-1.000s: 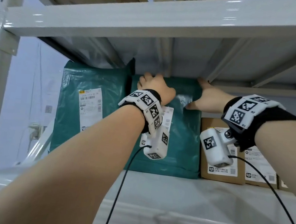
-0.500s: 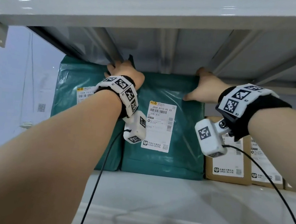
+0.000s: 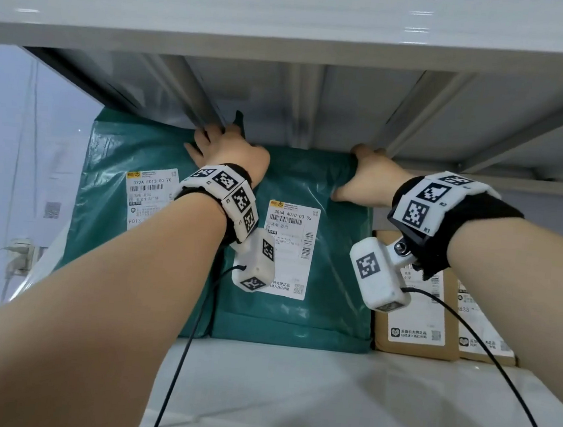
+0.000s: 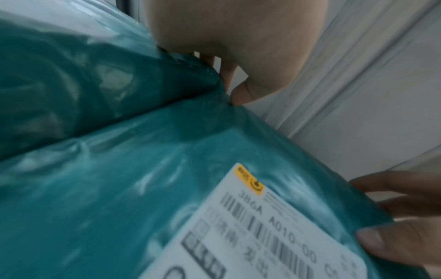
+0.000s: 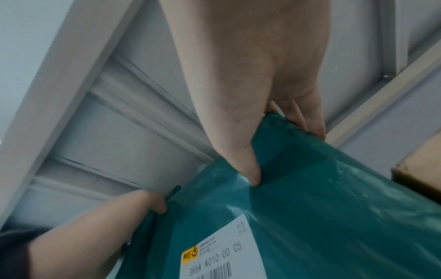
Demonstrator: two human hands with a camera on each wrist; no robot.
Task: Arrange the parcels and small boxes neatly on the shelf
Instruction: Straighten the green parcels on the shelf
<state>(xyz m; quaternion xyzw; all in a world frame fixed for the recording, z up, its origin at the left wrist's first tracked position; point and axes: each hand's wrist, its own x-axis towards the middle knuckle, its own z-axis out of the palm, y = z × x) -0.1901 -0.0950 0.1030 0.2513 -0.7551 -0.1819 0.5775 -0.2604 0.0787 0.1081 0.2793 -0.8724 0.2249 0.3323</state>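
Note:
Two green plastic parcels stand upright side by side at the back of the shelf (image 3: 342, 391). The left green parcel (image 3: 109, 203) carries a white label. The right green parcel (image 3: 334, 259) shows its label 386A to the front. My left hand (image 3: 224, 149) reaches up to where their tops meet. Its fingers (image 4: 214, 62) hook behind the left green parcel (image 4: 71, 75), with the thumb at the corner of the right one (image 4: 143, 188). My right hand (image 3: 366, 176) pinches the right green parcel's (image 5: 334, 207) top right corner, thumb in front and fingers (image 5: 312, 126) behind.
Two brown cardboard boxes (image 3: 413, 329) (image 3: 488, 333) with labels stand right of the green parcels. The upper shelf's underside (image 3: 318, 106) sits just above the parcels' tops, and more boxes lie on that upper shelf. A wall socket (image 3: 20, 253) shows at the left.
My left hand slid left along the right parcel's top, from its middle to the seam between both parcels. My right hand stayed at the top right corner.

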